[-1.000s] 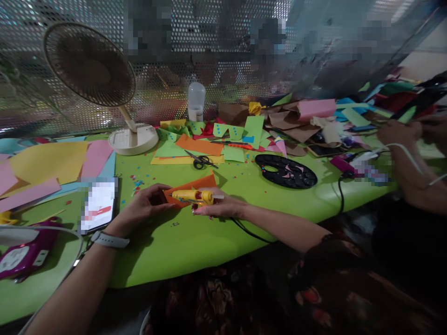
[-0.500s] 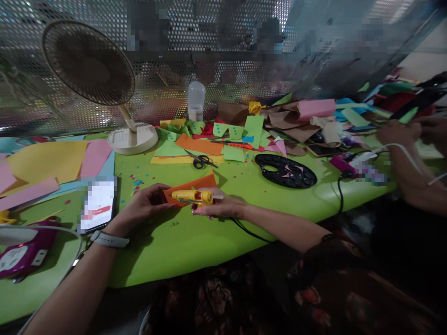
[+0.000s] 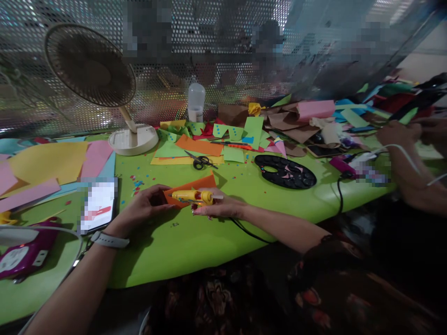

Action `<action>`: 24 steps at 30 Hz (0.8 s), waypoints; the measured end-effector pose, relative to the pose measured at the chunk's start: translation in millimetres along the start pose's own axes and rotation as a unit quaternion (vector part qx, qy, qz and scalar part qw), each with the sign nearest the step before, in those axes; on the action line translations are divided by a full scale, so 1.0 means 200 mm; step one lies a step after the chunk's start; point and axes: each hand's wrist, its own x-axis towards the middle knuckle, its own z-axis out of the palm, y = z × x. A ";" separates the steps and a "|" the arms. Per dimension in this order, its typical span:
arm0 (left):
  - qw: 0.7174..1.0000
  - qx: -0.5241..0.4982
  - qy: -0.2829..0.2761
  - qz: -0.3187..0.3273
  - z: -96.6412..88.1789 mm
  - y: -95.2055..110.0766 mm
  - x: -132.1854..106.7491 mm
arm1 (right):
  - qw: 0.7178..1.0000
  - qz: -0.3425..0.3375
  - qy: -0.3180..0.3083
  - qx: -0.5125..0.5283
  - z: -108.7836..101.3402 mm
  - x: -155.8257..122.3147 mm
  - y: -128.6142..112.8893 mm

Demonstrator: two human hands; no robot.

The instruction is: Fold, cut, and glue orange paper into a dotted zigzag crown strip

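Observation:
A yellow hot glue gun (image 3: pixel 190 197) lies in the grip of my right hand (image 3: pixel 221 204), its nozzle pointing left and a clear glue stick showing at its back end. Behind it is a piece of orange paper (image 3: pixel 206 182), partly covered by the gun. My left hand (image 3: pixel 150 202), with a pale watch strap at the wrist, pinches the paper's left end. The nozzle is over the paper close to my left fingertips; whether it touches cannot be made out. Black-handled scissors (image 3: pixel 200 161) rest farther back on the green tabletop (image 3: pixel 174 256).
A black paint palette (image 3: pixel 286 172) lies to the right. At the left are a phone (image 3: pixel 99 204), coloured paper sheets (image 3: pixel 45 160) and a purple power strip (image 3: pixel 31 253). A white fan (image 3: pixel 132 139) stands behind. Another person's hand (image 3: pixel 398 137) is at far right.
Both hands, the glue gun and the orange paper look almost unmoved. The view has shifted very slightly.

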 end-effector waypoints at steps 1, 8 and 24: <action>1.000 0.002 -0.001 0.001 0.00 -0.01 0.00 | 1.000 0.000 -0.001 0.000 0.00 0.00 0.00; 0.999 -0.023 -0.027 -0.006 -0.02 -0.08 0.02 | 1.000 -0.019 -0.001 -0.001 0.01 0.00 -0.02; 0.999 0.015 -0.011 0.028 -0.01 -0.06 0.02 | 1.000 -0.010 0.009 -0.007 0.01 0.00 -0.04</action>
